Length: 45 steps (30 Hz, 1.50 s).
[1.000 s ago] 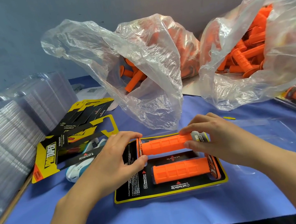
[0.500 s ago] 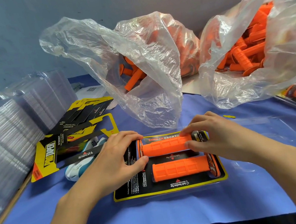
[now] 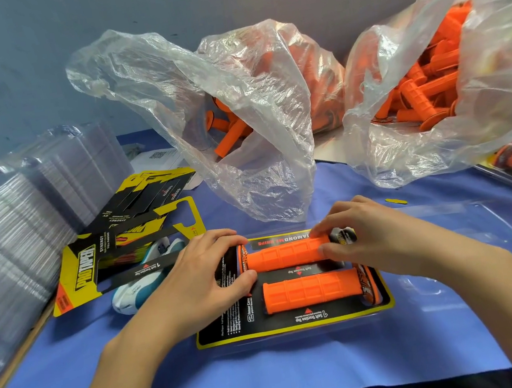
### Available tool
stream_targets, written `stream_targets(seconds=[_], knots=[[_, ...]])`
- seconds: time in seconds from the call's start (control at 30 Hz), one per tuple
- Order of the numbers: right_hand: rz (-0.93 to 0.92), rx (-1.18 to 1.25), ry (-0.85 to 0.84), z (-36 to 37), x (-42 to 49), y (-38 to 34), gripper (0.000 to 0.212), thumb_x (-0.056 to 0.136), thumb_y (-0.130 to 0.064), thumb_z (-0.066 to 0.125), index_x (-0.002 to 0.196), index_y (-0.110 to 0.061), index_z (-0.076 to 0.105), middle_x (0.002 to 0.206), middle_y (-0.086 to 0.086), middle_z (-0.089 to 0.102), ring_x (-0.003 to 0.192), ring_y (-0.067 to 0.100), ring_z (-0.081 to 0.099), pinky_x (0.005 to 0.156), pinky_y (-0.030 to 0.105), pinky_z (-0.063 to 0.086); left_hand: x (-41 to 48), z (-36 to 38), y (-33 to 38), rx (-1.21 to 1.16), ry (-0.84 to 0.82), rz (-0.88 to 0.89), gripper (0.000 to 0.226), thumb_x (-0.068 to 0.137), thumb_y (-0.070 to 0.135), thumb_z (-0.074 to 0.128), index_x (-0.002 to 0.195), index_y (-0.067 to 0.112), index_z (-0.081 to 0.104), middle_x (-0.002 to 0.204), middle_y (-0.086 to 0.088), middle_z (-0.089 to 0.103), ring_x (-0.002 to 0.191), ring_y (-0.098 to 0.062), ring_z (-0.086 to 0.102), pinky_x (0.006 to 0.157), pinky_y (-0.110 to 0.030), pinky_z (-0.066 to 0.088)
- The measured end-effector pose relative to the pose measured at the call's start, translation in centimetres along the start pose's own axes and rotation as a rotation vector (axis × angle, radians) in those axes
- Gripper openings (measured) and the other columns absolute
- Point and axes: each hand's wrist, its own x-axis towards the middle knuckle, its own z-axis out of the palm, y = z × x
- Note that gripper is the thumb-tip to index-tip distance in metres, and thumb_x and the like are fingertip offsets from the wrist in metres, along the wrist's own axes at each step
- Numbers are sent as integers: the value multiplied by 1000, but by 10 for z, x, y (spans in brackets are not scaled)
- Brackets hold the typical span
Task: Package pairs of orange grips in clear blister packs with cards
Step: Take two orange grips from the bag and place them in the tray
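Eases the upper grip (image 3: pixel 285 255) a little nearer and lower onto the card (image 3: pixel 220 330), left hand (image 3: pixel 200 272) and right hand (image 3: pixel 370 234) coming along at its two ends. Uncovers a strip of red and white print (image 3: pixel 282 240) along the card's far edge, hidden a second ago.

Two orange ribbed rubber grips lie side by side, running left to right, on a black card (image 3: pixel 298 326) with a yellow border, near the middle of the bench's front edge. The near grip (image 3: pixel 311 290) rests flat, flange to the right. The far grip (image 3: pixel 285 254), flange to the left, is pinched at its ends by the left hand (image 3: pixel 206 272) and right hand (image 3: pixel 370 234). The card sits in a clear blister pack (image 3: pixel 440 293), faint against the blue cover
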Motion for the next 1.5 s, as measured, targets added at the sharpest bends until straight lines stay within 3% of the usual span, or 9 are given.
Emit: stream_targets(seconds=[0.17,0.33,0.6,0.73,0.87,0.97,1.07,1.2,1.5], knots=[[19,-6,-24,-1,0,-1,25,88,-48,58,111,-42,67,100,-20,58,104,-2,40,84,20,32,0,1,1,-11,-25,-10,50,86,62,52,131,41,48,131,27,41,129,7,32,111,-24,27],[38,24,-38,-3,-4,-3,29,92,-52,51,116,-42,64,102,-20,56,108,-3,41,83,19,30,0,-1,1,-70,-28,-33,56,86,72,39,133,42,45,129,31,42,129,7,34,108,-23,29],[37,50,54,-4,-7,-16,32,94,-51,45,120,-43,61,117,-22,55,114,2,43,93,25,35,2,-4,-2,-112,48,-81,56,90,66,31,133,36,50,129,23,47,125,4,39,105,-20,29],[62,61,124,0,-4,-27,32,96,-48,45,125,-42,60,118,-21,55,115,7,44,95,31,38,1,-5,-5,-120,117,-103,50,93,61,32,130,33,53,127,20,50,119,10,38,101,-5,23],[29,-3,105,13,2,-47,36,99,-47,44,131,-37,56,128,-17,55,119,12,48,100,31,37,-1,-6,1,-105,86,-75,54,90,65,35,133,36,49,129,27,47,124,10,37,105,-14,28],[15,-96,32,26,4,-59,45,98,-56,37,137,-38,48,133,-16,53,122,13,48,102,35,37,-4,-4,10,-101,31,-14,60,87,71,41,139,41,41,130,42,36,127,19,30,101,1,19],[5,-220,-42,34,3,-63,53,95,-62,27,142,-41,37,134,-15,51,122,14,46,101,33,34,-6,-2,15,-111,-11,10,71,82,76,43,143,41,37,129,46,31,128,18,31,102,0,19],[3,-283,-63,34,-2,-65,55,94,-64,20,143,-42,31,134,-14,49,121,16,46,102,33,32,-8,-2,14,-80,-41,15,74,82,80,39,145,42,34,130,38,38,128,16,32,105,-7,23],[-18,-446,-47,38,-9,-71,69,92,-58,-7,142,-34,34,129,-9,53,115,20,52,102,35,37,-9,2,7,1,0,-6,60,93,67,25,144,38,37,127,28,44,123,8,37,100,-2,18]])
